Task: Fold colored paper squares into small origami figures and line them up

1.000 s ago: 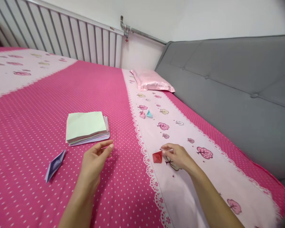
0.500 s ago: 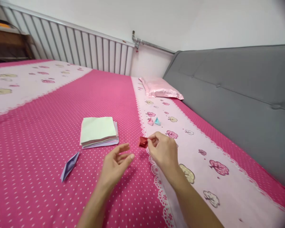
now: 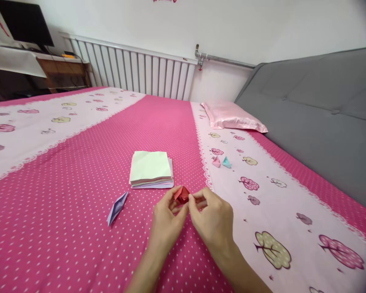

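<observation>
A small red folded-paper boat (image 3: 182,194) is held between both hands, above the pink dotted bedspread. My left hand (image 3: 168,215) grips its left side with thumb and fingers. At its right end, my right hand (image 3: 212,215) pinches the paper between thumb and forefinger. To the left on the bed lies a purple paper boat (image 3: 117,208). Just beyond my hands sits a stack of coloured paper sheets (image 3: 151,167), pale green on top. Farther right, a pink paper boat (image 3: 216,162) and a blue paper boat (image 3: 227,162) stand side by side.
A pink satin pillow (image 3: 232,116) lies at the back right, near the grey padded headboard (image 3: 317,89). Behind the bed are a white radiator (image 3: 134,71) and a pipe (image 3: 225,59). A desk (image 3: 61,67) with a dark monitor (image 3: 22,22) stands back left.
My left hand has moved in and taken hold of the red paper boat, which only the right hand held before. The view has turned left, bringing the monitor into sight.
</observation>
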{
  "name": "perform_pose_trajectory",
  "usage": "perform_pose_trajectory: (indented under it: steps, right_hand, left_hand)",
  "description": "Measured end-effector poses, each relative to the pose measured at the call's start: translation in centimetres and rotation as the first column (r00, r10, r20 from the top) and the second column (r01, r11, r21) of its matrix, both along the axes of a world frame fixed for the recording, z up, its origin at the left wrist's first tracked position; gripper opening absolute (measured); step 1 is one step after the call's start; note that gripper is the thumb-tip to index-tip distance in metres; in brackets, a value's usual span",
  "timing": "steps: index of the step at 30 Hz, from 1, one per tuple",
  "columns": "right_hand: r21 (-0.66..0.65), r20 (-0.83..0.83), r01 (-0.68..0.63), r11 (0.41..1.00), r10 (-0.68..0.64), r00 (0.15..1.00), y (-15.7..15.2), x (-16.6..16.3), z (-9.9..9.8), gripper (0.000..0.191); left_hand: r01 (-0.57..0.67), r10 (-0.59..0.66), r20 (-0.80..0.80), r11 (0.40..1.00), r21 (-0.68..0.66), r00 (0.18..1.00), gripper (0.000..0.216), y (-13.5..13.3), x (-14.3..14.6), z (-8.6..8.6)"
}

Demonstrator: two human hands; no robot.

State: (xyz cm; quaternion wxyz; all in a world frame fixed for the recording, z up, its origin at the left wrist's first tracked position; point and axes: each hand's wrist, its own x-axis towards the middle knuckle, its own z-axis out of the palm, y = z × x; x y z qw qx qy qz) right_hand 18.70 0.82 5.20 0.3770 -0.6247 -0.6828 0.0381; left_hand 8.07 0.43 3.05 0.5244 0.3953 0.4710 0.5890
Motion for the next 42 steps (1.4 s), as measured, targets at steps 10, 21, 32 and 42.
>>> perform_pose_trajectory:
  steps: [10,21,32,42]
  right_hand:
    - [-0.133,-0.076,-0.067,0.989,0.057,0.995,-0.1,-0.1,0.2,0.011]
    - [-0.173,-0.1,-0.118,0.978,0.102,0.99,-0.3,-0.1,0.3,0.001]
    - [-0.04,-0.091,-0.25,0.967,0.246,0.965,-0.1,-0.1,-0.4,0.018]
    - [-0.029,0.015,-0.234,0.972,0.235,0.972,0.1,0.0,-0.7,0.019]
  left_hand:
    - [-0.022,0.019,-0.106,1.0,-0.023,0.994,0.052,0.1,-0.2,0.0]
    - [-0.09,0.091,-0.174,0.996,0.013,0.981,0.037,0.1,-0.5,-0.1]
    - [-0.137,0.136,-0.329,0.99,0.02,0.934,0.035,-0.1,-0.7,-0.6]
    - [-0.023,0.02,-0.261,1.0,-0.011,0.965,0.039,-0.2,-0.5,-1.1]
